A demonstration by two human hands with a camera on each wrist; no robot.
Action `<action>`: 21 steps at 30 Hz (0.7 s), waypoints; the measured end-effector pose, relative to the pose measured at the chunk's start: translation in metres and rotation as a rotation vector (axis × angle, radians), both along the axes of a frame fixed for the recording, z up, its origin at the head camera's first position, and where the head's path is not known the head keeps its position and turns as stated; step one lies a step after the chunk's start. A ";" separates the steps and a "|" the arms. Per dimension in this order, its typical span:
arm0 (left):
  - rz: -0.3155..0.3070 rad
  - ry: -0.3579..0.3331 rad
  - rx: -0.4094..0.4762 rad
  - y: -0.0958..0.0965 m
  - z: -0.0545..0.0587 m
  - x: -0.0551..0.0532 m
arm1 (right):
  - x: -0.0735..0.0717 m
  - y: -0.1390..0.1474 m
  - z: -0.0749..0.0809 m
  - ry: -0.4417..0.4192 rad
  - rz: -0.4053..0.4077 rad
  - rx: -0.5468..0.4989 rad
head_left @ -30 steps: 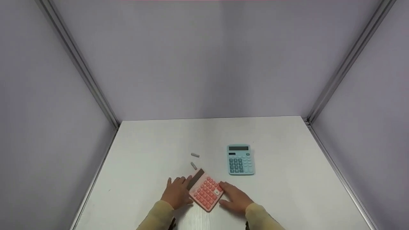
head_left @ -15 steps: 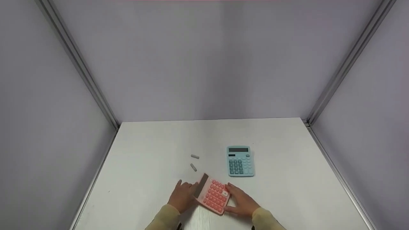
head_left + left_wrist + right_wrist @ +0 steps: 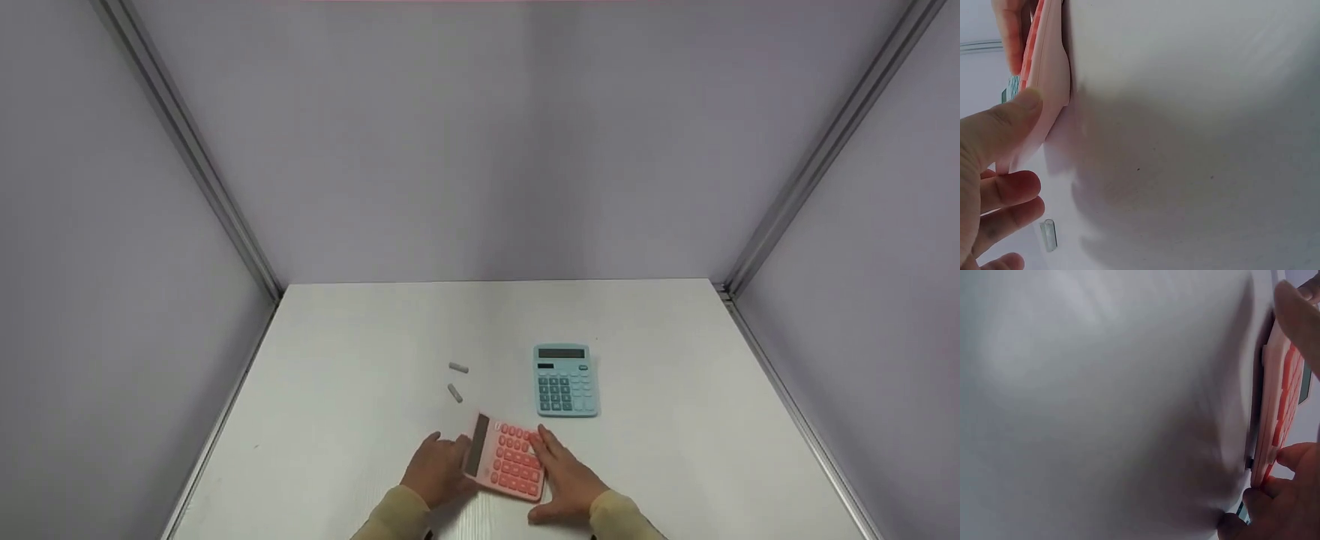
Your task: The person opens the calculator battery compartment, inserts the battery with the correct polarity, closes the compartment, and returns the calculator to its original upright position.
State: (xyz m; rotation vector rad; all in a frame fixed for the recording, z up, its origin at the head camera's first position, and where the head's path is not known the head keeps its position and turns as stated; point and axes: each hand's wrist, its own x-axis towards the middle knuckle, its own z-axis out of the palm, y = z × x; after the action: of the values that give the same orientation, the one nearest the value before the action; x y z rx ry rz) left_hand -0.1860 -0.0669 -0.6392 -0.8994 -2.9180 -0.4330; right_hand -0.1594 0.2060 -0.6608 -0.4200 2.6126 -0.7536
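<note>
A pink calculator (image 3: pixel 508 459) lies turned sideways near the front of the white table, its dark display toward the left. My left hand (image 3: pixel 439 469) grips it at the display end. In the left wrist view the thumb (image 3: pixel 1024 107) presses its side edge and a finger curls at its end. My right hand (image 3: pixel 566 480) lies along the calculator's right edge, its fingers fairly straight and touching it. The right thumb is spread apart from it in the head view. A light blue calculator (image 3: pixel 566 381) lies upright-facing beyond the right hand. The pink calculator's underside is mostly hidden.
Two small grey cylinders (image 3: pixel 458 367) (image 3: pixel 455 393) lie behind the pink calculator; their kind is too small to tell. Grey panels (image 3: pixel 420 150) stand at the back and both sides of the white table (image 3: pixel 345 360), with metal rails in the corners.
The pink calculator has shifted right and turned clockwise, its display end now facing left. Both hands have moved right with it, and the right thumb has spread away. The blue calculator stays put.
</note>
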 end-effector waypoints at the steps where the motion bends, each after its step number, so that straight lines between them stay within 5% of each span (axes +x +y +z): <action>1: -0.008 0.001 0.010 -0.001 -0.001 0.001 | 0.000 0.000 -0.001 0.002 0.006 0.014; 10: -0.044 0.042 0.061 -0.003 -0.004 0.006 | -0.006 0.002 -0.005 0.023 0.008 0.058; 16: -0.055 0.095 0.019 -0.010 -0.002 0.003 | -0.011 0.005 -0.004 0.031 0.014 0.061; 21: -0.103 0.035 -0.074 -0.015 0.001 -0.007 | -0.013 0.006 -0.003 0.010 0.012 0.060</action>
State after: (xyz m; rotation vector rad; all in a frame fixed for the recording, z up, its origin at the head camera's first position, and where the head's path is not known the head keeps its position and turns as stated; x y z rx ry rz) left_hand -0.1929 -0.0819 -0.6382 -1.0590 -2.8824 -0.3126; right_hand -0.1720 0.2118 -0.6639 -0.4231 2.6320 -0.6690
